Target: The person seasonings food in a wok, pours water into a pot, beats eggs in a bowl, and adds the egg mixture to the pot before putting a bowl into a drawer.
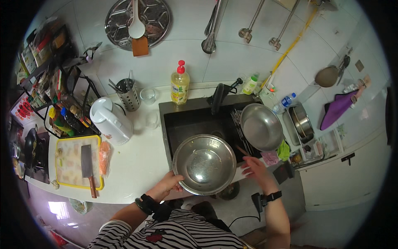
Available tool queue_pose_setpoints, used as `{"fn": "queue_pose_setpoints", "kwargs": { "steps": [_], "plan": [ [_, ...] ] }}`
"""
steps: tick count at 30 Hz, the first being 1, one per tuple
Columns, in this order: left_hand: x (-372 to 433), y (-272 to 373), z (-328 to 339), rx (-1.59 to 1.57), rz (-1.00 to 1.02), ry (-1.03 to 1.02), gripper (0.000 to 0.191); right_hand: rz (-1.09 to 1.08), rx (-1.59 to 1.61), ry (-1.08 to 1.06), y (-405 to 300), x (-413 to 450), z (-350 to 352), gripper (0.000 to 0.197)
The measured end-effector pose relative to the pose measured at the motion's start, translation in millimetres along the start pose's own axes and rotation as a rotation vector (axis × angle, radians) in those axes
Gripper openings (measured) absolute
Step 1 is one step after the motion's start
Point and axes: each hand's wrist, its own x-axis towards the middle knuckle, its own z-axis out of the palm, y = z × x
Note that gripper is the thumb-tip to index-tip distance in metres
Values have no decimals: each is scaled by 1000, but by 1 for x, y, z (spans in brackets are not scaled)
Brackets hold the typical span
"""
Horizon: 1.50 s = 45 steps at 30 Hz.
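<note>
A large stainless steel bowl (204, 165) is tilted over the front edge of the black sink (192, 124), a few small bits clinging to its inside. My left hand (172, 183) grips the bowl's left rim, thumb on the rim and fingers partly hidden below. My right hand (256, 170) is to the right of the bowl, apart from it, fingers spread. Just above those fingers, a thin reddish-brown thing (243, 151) is too blurred to name. A second metal bowl or colander (261, 127) rests over the sink's right side, on a wire rack (241, 132).
On the white counter (140, 168) left of the sink are a cleaver (87, 162) on a cutting board (67, 183), a bagged orange item (104, 158) and a white electric kettle (112, 121). A dish soap bottle (179, 85) and black faucet (217, 96) stand behind the sink.
</note>
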Motion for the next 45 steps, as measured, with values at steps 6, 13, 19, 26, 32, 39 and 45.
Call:
{"fn": "queue_pose_setpoints", "kwargs": {
  "steps": [6,13,19,26,32,39,45],
  "plan": [
    [63,57,24,-45,-47,95,39,-227,213,-161,-102,127,-53,40],
    [110,83,71,-261,-135,135,29,-82,430,-166,-145,370,-127,72],
    [135,83,94,-304,-165,149,28,-53,382,-234,-198,397,-100,30],
    [146,83,101,-307,-274,89,28,-222,11,-209,-199,332,-103,62],
    [145,70,98,-326,-337,-24,27,-253,-253,-305,-171,227,-111,40],
    [145,74,73,-212,-174,125,31,-80,-195,-204,-115,133,-105,34],
    [165,71,44,-217,81,362,47,-68,-220,-240,-74,107,-95,31]
  ]
}}
